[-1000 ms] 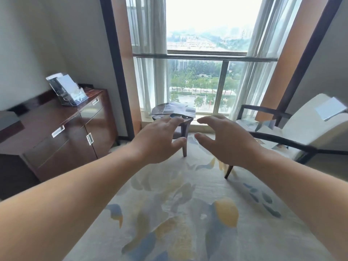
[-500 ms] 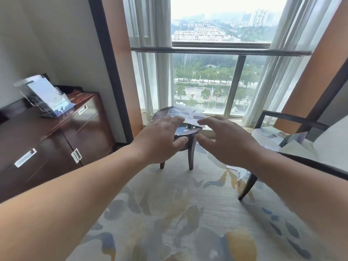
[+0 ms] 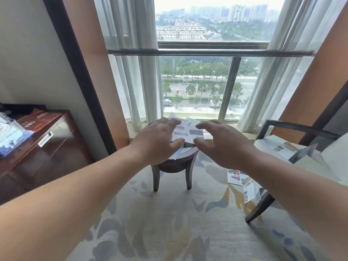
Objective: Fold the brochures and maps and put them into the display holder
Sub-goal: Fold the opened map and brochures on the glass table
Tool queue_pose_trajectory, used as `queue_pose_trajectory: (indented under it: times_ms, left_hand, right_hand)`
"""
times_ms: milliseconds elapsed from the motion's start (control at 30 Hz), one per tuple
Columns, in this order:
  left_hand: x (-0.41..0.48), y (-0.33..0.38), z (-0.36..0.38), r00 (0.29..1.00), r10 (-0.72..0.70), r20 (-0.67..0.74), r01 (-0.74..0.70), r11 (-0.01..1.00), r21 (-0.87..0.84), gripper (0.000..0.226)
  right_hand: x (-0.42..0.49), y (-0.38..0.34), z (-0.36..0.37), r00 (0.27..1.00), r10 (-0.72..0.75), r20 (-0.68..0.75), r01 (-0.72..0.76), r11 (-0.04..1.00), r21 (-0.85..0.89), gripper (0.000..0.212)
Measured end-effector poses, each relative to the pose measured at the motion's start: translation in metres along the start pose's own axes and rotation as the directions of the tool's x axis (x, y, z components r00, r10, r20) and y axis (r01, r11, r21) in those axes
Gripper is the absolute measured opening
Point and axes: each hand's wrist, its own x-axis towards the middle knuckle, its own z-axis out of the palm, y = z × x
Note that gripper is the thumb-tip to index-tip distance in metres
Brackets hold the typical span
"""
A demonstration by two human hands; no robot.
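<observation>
so left hand and right hand, fingers splayed, over the brochures on the round desk at 12 o'clock, display holder at 9

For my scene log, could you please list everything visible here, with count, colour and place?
side table: one, dark wood, before window
cabinet: one, dark brown, left
armchair: one, dark frame, right
curtains: two, sheer white, flanking window
carpet: one, grey patterned, floor
table brochures: several, white, on side table
chair brochures: at least two, white, armchair seat
floor brochures: a few, white and red, carpet by armchair leg
leaflet: one, reddish-brown, cabinet top
display holder: one, clear, cabinet top
hands: left hand, right hand, bare, open above table brochures
</observation>
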Motion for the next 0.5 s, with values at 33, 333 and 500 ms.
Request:
queue_pose_trajectory:
  times_ms: [33, 333, 500]
  left_hand:
    - [0.016, -0.007, 0.005, 1.0, -0.001, 0.011, 0.001, 1.0, 0.001, 0.061]
    - [0.173, -0.06, 0.049, 0.99, -0.084, 0.11, 0.083, 0.996, 0.022, 0.061]
    - [0.244, -0.084, 0.071, 0.986, -0.113, 0.124, 0.113, 0.994, 0.01, 0.059]
  right_hand:
    - [0.016, 0.008, 0.006, 1.0, 0.005, 0.007, -0.005, 1.0, 0.002, 0.053]
    - [0.173, 0.093, 0.044, 0.996, -0.016, 0.092, 0.015, 1.0, 0.02, 0.053]
    - [0.247, 0.131, 0.059, 0.989, -0.011, 0.145, 0.008, 1.0, 0.026, 0.053]
